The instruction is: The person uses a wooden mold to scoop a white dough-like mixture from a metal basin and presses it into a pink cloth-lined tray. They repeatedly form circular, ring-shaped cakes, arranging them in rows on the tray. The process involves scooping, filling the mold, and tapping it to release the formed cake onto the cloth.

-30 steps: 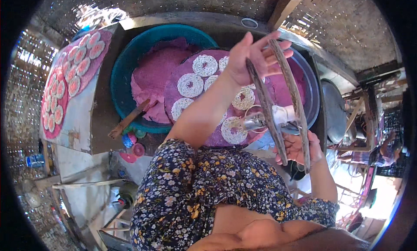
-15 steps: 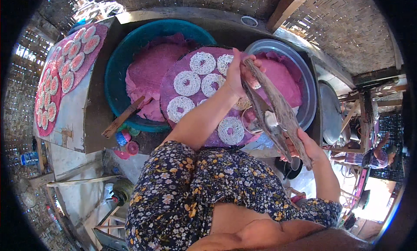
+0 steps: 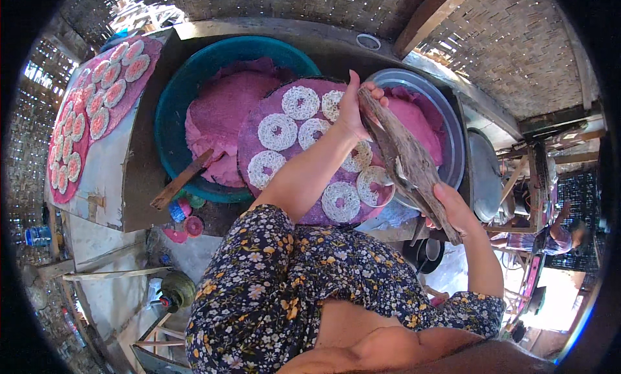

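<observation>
A worn wooden press [image 3: 411,160] of two long pieces slants over the right side of a round purple cloth-covered tray [image 3: 255,125]. My left hand [image 3: 358,112] grips its far end, thumb raised. My right hand [image 3: 458,209] is wrapped round its near end. A little white paste shows along the press. Several white lacy noodle rings [image 3: 278,131] lie on the tray. Beneath the press, at the tray's right edge, another noodle ring [image 3: 373,183] sits inside a thin round hoop. My left forearm covers part of the tray.
Behind the tray stand a teal basin [image 3: 168,115] with pink cloth and a wooden paddle [image 3: 181,180], and a grey basin [image 3: 458,141] with pink cloth. Pink-and-white rings [image 3: 113,93] lie on a cloth at far left. Another person [image 3: 556,238] is at far right.
The two pieces of the press have come closer together in my hands. More of the noodle ring inside the hoop now shows.
</observation>
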Demonstrator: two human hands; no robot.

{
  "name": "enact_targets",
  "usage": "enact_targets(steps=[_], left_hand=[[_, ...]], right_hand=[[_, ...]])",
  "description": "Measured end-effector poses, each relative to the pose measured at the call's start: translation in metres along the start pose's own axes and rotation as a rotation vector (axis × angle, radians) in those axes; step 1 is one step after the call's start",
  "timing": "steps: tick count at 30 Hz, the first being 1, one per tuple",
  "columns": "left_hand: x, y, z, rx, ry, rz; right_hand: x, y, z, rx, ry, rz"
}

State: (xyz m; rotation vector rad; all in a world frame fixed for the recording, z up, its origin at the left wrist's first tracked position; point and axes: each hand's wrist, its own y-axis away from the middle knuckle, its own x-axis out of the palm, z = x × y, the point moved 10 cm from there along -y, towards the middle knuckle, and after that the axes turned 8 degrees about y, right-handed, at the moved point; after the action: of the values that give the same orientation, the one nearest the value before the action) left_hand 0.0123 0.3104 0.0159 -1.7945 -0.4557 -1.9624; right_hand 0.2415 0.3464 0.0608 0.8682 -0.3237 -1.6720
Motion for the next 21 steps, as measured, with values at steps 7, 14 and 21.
enact_targets(steps=[7,14,21], left_hand=[[-0.019,0.025,0.018,-0.026,0.011,-0.137],[0.007,0.040,-0.015,0.009,-0.100,-0.138],[0.094,0.044,-0.039,0.067,-0.730,0.083]], right_hand=[[0.015,0.021,-0.013,0.063,-0.101,0.063],[0.047,0.010,-0.015,0.020,-0.292,0.099],[0.020,0.023,0.003,-0.361,-0.006,-0.202]])
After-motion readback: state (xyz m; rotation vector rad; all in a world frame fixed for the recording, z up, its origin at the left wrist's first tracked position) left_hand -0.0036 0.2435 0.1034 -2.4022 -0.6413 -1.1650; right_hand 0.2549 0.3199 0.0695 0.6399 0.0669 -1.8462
